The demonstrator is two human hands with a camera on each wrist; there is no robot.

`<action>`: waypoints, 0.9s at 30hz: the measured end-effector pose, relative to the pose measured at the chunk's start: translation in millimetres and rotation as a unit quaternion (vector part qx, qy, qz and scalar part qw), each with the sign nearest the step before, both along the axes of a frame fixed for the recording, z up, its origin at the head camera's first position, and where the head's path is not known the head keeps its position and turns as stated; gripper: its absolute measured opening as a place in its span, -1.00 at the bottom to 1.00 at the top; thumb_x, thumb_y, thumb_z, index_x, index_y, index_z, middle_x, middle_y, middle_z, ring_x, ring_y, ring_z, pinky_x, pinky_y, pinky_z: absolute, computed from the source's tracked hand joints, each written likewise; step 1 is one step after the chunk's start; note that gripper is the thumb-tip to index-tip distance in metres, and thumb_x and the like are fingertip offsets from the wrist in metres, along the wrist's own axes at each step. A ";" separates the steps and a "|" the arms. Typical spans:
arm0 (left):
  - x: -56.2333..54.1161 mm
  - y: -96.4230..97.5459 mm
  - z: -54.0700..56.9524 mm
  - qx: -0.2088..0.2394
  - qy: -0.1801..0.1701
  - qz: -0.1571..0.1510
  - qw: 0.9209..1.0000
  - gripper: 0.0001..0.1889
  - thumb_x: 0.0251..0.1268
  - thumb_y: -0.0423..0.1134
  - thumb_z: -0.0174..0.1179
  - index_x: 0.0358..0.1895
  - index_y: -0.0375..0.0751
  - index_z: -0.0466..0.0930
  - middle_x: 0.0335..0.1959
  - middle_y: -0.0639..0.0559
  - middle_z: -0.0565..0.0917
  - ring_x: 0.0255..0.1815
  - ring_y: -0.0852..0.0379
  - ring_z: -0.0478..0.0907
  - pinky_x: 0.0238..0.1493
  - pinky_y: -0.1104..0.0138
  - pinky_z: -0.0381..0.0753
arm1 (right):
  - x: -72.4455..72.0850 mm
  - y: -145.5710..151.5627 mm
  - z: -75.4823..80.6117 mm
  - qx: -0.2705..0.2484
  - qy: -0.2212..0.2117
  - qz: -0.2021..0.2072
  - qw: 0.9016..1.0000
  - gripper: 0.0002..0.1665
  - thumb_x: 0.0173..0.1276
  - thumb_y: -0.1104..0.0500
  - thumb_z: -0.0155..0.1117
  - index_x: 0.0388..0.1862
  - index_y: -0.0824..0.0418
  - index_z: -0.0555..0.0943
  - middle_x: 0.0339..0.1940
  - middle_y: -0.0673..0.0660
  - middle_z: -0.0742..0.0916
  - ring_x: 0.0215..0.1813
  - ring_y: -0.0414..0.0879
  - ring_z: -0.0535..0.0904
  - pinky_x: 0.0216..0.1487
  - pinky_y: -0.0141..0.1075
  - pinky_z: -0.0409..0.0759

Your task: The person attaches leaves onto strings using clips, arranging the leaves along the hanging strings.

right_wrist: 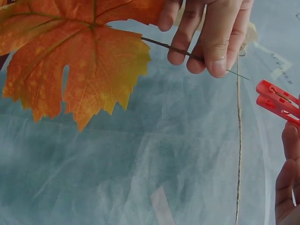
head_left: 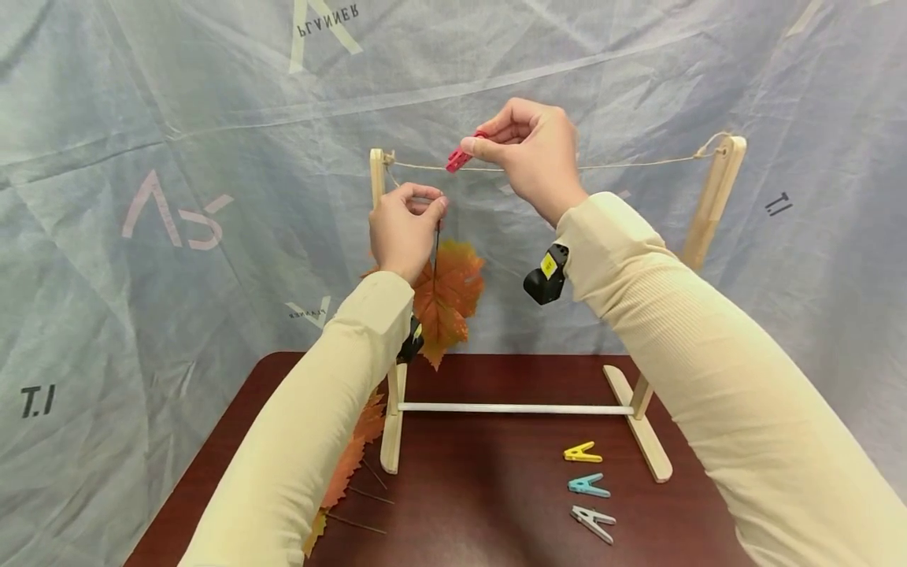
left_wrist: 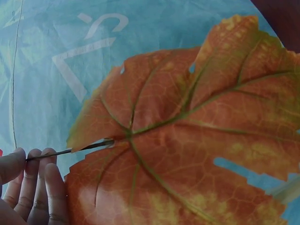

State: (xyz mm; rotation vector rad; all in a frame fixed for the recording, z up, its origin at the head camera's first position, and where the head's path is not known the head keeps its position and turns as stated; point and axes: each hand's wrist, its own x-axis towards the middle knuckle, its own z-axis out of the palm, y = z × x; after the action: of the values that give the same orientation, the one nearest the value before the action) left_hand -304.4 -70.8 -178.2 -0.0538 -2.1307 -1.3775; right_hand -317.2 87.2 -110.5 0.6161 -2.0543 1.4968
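An orange leaf (head_left: 446, 299) with yellow-green edges hangs by its dark stem from my left hand (head_left: 405, 228), which pinches the stem between thumb and fingers. In the right wrist view the stem's thin tip pokes out past the thumb and reaches the twine line (right_wrist: 239, 122). My right hand (head_left: 534, 153) pinches a red clothespin (head_left: 460, 157) by its handle end. The clothespin's nose points down and left at the twine in the head view. Its nose is apart from the stem tip (right_wrist: 241, 75) in the right wrist view.
The twine runs between two wooden posts (head_left: 714, 197) joined low down by a white rod (head_left: 517, 409). On the dark red table (head_left: 489, 480) lie yellow (head_left: 583, 453), blue (head_left: 589, 485) and grey (head_left: 594, 523) clothespins. More orange leaves (head_left: 347, 465) lie partly behind the left sleeve.
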 end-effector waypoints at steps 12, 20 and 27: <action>-9.2 1.0 6.8 0.007 -0.017 0.018 1.000 -0.83 0.39 -0.09 0.35 -0.11 -0.06 0.77 -0.35 0.04 0.79 -0.36 0.17 0.69 -0.30 0.32 0.50 | -11.2 -5.0 1.9 -0.014 -0.017 0.001 1.000 -0.84 0.15 0.18 0.64 -0.44 0.11 0.75 -0.51 -0.13 0.77 -0.34 -0.22 0.66 -0.27 -0.33 0.43; -11.4 5.5 6.1 0.017 -0.015 0.010 1.000 -0.85 0.40 -0.15 0.35 -0.11 -0.10 0.77 -0.33 0.02 0.80 -0.36 0.16 0.72 -0.32 0.33 0.56 | -15.8 -10.4 1.5 -0.016 -0.044 -0.008 0.999 -0.83 0.14 0.16 0.65 -0.44 0.09 0.75 -0.48 -0.11 0.77 -0.29 -0.20 0.66 -0.23 -0.32 0.44; -12.8 7.7 4.9 0.015 -0.013 0.014 1.000 -0.85 0.39 -0.14 0.36 -0.10 -0.08 0.77 -0.33 0.03 0.80 -0.37 0.16 0.73 -0.29 0.30 0.58 | -15.7 -13.5 1.5 -0.004 -0.060 -0.012 0.998 -0.82 0.15 0.15 0.64 -0.42 0.10 0.74 -0.47 -0.10 0.77 -0.31 -0.20 0.66 -0.28 -0.34 0.48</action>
State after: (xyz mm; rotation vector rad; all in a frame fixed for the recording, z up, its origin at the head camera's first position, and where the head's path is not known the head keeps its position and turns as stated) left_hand -317.2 -63.1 -173.3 0.0069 -2.1234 -1.4014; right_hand -332.9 73.7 -109.1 0.5077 -2.1356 1.5626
